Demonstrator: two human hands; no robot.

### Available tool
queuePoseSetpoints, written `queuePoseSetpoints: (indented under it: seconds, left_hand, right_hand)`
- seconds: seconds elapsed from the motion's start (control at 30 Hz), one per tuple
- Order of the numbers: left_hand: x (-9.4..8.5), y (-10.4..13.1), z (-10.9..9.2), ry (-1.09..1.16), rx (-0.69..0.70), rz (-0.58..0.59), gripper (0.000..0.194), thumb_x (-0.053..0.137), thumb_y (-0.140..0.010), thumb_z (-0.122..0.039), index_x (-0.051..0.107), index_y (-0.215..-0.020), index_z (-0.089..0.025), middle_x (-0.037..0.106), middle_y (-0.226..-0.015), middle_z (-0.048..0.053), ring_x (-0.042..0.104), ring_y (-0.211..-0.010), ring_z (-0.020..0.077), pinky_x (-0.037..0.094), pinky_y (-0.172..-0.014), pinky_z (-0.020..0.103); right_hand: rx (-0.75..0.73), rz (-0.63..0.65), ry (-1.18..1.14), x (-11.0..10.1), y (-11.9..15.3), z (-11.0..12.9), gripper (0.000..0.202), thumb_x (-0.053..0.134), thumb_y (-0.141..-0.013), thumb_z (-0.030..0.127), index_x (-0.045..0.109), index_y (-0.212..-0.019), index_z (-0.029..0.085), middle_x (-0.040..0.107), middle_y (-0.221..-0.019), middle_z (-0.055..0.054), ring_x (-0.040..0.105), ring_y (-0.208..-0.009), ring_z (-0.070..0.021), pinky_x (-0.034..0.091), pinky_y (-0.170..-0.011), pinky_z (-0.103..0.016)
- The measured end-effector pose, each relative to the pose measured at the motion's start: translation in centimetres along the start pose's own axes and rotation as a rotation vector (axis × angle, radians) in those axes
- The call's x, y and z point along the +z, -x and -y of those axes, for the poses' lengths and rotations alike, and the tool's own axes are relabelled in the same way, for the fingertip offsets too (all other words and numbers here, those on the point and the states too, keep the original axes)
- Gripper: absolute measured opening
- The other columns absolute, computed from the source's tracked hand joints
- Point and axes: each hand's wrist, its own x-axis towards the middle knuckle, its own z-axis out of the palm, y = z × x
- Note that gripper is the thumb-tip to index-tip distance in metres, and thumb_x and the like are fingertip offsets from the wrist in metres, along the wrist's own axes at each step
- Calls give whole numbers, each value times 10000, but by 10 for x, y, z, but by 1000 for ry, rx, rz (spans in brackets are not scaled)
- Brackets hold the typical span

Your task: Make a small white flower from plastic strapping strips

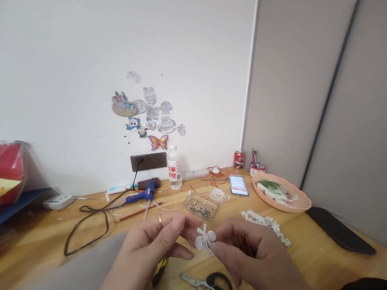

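Note:
Between my two hands, above the table, is a small white ornament (205,238) with two spiral coils and short ends sticking up. My left hand (150,247), with a gold ring, is closed at its left side, the fingertips partly behind it. With thumb and forefinger my right hand (253,259) pinches the right coil. Thin brass-coloured prongs (247,244), perhaps tweezers, are tucked in the right fingers. Below the hands lie open scissors with black handles (221,285), a white cord crossing them. A yellow-and-black handle (160,271) is half hidden by my left hand.
A clear tray of small beads (202,206) and a strip of white pieces (268,225) lie beyond the hands. Farther off are a blue glue gun (141,194), a water bottle (174,171), a phone (238,185) and a pink plate (300,204). A black cable (68,238) loops at left.

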Motion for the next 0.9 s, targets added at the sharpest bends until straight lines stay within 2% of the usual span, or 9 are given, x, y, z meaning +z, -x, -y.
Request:
queuePoseSetpoints:
  seconds: [0.13, 0.27, 0.37, 0.47, 0.63, 0.83, 0.9]
  left_hand:
    - [-1, -1, 1, 38, -43, 30, 161, 639, -717, -322, 727, -723, -187, 700, -714, 22, 587, -691, 143, 485, -595, 192]
    - [0, -4, 1, 78, -77, 39, 170, 630, -721, -322, 721, -711, -178, 688, -720, 29, 571, -707, 147, 480, -574, 198]
    - [0, -8, 2, 35, -117, 12, 111, 710, -644, -248, 716, -728, -176, 680, -673, 13, 569, -643, 116, 452, -549, 171]
    - [-1, -13, 4, 16, -167, -20, 161, 758, -572, -181, 709, -725, -175, 687, -638, -1, 569, -579, 89, 421, -539, 159]
    - [-5, -21, 10, 8, -162, -8, 121, 770, -554, -180, 690, -639, -149, 680, -558, -7, 549, -536, 72, 395, -542, 154]
    - [-7, -23, 18, 1, -187, -13, 137, 782, -534, -182, 676, -606, -133, 657, -528, -12, 528, -493, 57, 403, -499, 139]
    - [-7, -22, 19, 4, -209, -12, 127, 764, -568, -210, 675, -603, -126, 649, -542, -5, 530, -508, 62, 424, -503, 144]
  right_hand:
    - [20, -36, -43, 3, -1, -3, 188, 582, -746, 334, 544, -680, 163, 419, -493, 77, 360, -428, -38, 276, -410, -153]
    - [62, -11, -44, 4, -3, -6, 203, 568, -763, 349, 553, -693, 159, 430, -460, 81, 340, -404, -33, 266, -404, -152]
    - [71, -31, -11, 3, -5, -7, 197, 572, -766, 338, 558, -690, 157, 424, -459, 85, 339, -400, -31, 266, -399, -149]
    - [69, -57, 14, 2, -8, -8, 164, 596, -748, 306, 567, -698, 152, 434, -459, 83, 357, -408, -32, 274, -406, -151]
    - [61, -107, 24, -5, -12, -6, 149, 578, -755, 284, 595, -741, 137, 446, -489, 71, 362, -433, -36, 232, -385, -148]
    - [108, -63, 51, -9, -16, -3, 106, 585, -748, 213, 596, -700, 120, 450, -452, 81, 324, -411, -23, 202, -394, -157]
    - [123, -67, 38, -9, -17, -3, 117, 588, -748, 223, 596, -693, 120, 444, -439, 83, 311, -403, -24, 193, -395, -162]
